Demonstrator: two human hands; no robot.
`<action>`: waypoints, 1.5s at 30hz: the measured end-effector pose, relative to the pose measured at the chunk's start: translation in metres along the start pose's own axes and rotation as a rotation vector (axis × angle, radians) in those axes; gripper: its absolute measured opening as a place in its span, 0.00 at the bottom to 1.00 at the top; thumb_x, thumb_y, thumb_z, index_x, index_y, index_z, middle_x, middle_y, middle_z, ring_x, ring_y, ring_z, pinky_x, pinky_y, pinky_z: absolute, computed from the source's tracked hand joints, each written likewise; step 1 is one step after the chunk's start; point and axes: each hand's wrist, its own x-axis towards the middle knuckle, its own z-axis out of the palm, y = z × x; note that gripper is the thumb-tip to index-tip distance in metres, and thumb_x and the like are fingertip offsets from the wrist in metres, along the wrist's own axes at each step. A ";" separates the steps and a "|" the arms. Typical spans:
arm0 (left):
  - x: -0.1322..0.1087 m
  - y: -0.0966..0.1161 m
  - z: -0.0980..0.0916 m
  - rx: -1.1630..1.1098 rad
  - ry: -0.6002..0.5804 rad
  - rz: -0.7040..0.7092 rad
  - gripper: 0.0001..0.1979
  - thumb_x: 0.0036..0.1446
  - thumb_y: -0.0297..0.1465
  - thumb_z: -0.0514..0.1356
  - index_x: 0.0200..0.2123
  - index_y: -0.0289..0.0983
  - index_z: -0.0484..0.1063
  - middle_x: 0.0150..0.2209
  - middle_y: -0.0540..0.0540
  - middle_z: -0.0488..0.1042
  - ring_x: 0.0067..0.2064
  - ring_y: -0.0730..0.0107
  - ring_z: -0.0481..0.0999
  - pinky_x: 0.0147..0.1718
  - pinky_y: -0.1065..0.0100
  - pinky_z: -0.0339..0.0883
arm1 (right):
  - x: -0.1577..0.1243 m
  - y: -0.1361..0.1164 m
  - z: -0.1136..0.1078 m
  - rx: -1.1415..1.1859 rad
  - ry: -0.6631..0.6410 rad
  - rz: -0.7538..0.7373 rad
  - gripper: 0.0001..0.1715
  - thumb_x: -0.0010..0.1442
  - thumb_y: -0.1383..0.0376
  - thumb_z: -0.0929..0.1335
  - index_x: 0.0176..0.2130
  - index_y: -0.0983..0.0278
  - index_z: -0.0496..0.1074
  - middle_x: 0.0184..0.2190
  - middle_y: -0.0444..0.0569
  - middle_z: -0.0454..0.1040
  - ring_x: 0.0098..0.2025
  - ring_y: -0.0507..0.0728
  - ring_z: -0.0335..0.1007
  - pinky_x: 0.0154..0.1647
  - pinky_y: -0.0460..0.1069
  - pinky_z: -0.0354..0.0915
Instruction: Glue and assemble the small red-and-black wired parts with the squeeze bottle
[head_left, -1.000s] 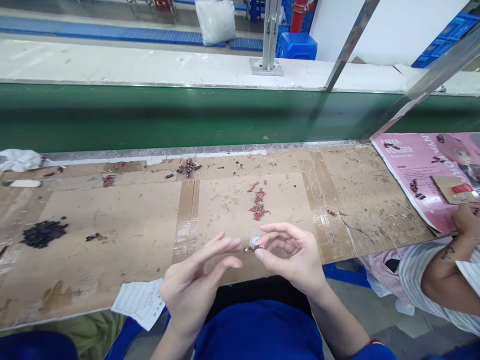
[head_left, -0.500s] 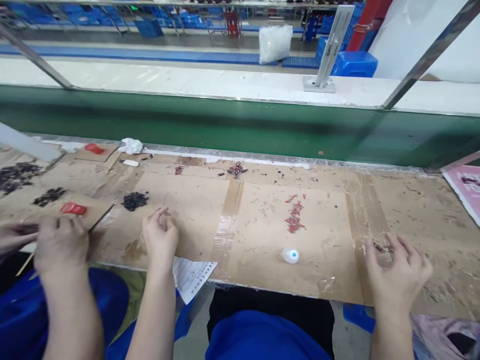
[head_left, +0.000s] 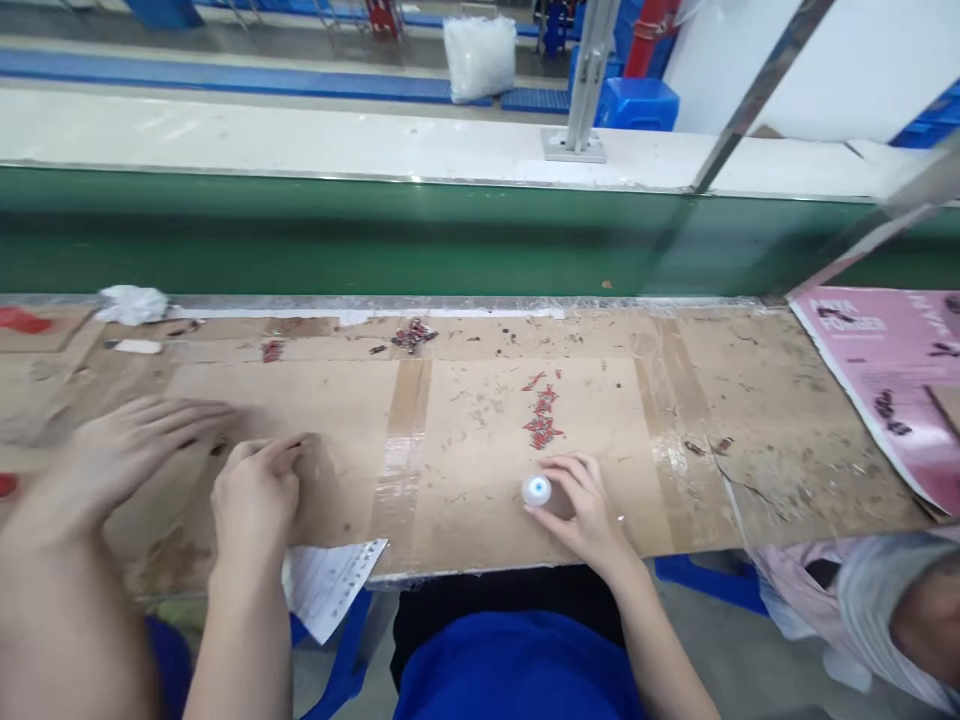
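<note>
My left hand (head_left: 255, 500) is over the cardboard at the left, its thumb and fingers pinched together. What the fingertips hold is too small to make out. Thumb and fingers of my right hand (head_left: 581, 505) are around a small whitish bottle (head_left: 536, 489) with a blue spot on top. Just beyond the bottle lie small red pieces (head_left: 544, 425) in a loose pile. Another person's hand (head_left: 142, 440) reaches in beside my left hand, above a few dark bits (head_left: 218, 447).
Dark red parts (head_left: 414, 336) and a few red pieces (head_left: 272, 350) lie along the back of the cardboard (head_left: 480, 520). Lined paper (head_left: 330, 585) overhangs the front edge. A crumpled white tissue (head_left: 132, 305) is back left, a pink sheet (head_left: 870, 370) at right.
The view has shifted right. My right hand has come from the far right to the bottle and closed around it. The other person's hand has reached over the black pile, now mostly hidden.
</note>
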 end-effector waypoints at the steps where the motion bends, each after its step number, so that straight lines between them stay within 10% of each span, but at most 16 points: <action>1: -0.016 0.004 0.016 0.024 0.007 -0.004 0.07 0.51 0.27 0.59 0.26 0.41 0.76 0.26 0.49 0.70 0.31 0.63 0.73 0.44 0.59 0.72 | 0.000 -0.003 0.001 0.041 -0.001 0.008 0.12 0.55 0.62 0.74 0.41 0.59 0.73 0.47 0.56 0.77 0.54 0.66 0.67 0.55 0.65 0.67; 10: -0.112 0.072 0.097 -0.219 -0.334 0.353 0.13 0.59 0.42 0.58 0.36 0.41 0.77 0.37 0.46 0.81 0.40 0.61 0.81 0.44 0.62 0.76 | -0.015 -0.006 0.016 0.748 0.127 0.302 0.26 0.42 0.51 0.79 0.34 0.60 0.70 0.30 0.45 0.76 0.32 0.56 0.74 0.37 0.51 0.70; 19: -0.143 0.077 0.130 -0.260 -0.175 0.656 0.06 0.62 0.31 0.60 0.38 0.42 0.78 0.35 0.47 0.82 0.49 0.59 0.79 0.46 0.58 0.76 | -0.004 -0.006 0.012 1.379 0.399 0.522 0.26 0.42 0.45 0.77 0.31 0.61 0.73 0.26 0.43 0.72 0.23 0.50 0.64 0.23 0.45 0.66; 34: -0.144 0.078 0.126 -0.280 -0.200 0.443 0.06 0.59 0.34 0.64 0.40 0.42 0.78 0.36 0.48 0.82 0.46 0.61 0.81 0.46 0.58 0.74 | 0.004 -0.011 0.019 0.631 0.483 0.465 0.16 0.49 0.53 0.73 0.24 0.63 0.74 0.23 0.48 0.77 0.26 0.57 0.74 0.27 0.49 0.70; 45: -0.145 0.080 0.125 -0.269 -0.221 0.388 0.06 0.59 0.37 0.64 0.38 0.43 0.79 0.34 0.48 0.82 0.45 0.59 0.81 0.46 0.55 0.74 | 0.004 -0.011 0.019 0.494 0.402 0.473 0.15 0.50 0.55 0.73 0.25 0.64 0.75 0.22 0.49 0.78 0.24 0.56 0.73 0.24 0.48 0.67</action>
